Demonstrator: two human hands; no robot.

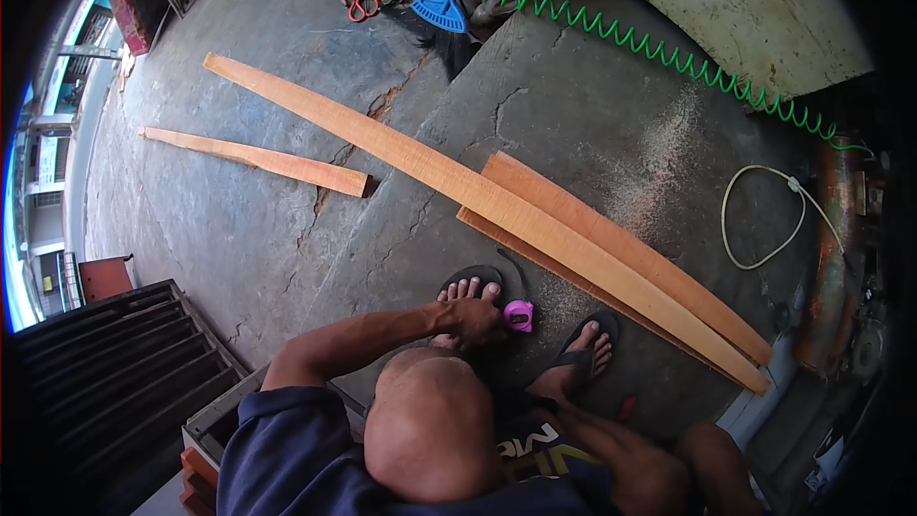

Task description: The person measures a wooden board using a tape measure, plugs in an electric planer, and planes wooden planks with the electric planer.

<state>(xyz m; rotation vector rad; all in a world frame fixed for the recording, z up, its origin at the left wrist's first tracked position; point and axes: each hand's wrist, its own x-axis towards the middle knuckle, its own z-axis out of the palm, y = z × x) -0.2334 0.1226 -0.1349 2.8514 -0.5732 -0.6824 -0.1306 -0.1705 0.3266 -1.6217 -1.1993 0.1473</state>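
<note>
My left hand (479,322) reaches down beside my left foot, its fingers closed at a pink tape measure (519,316); the fingertips are partly hidden in shadow. My right hand does not show. In front of my feet lies a long, tapering wooden plank (401,159), running diagonally over the floor. Its right part rests over or against a wider wooden board (611,225), with another thin board edge (535,254) showing on the near side. A shorter wood piece (277,162) lies apart to the left.
Sawdust (659,158) covers part of the cracked concrete floor. A green coiled hose (621,33) crosses the back, near a blue broom (441,13) and orange-handled pliers or cutters (361,2). At right lie a pale cable loop (726,220) and a rusty cylinder (829,258). A dark slatted frame (124,363) stands left.
</note>
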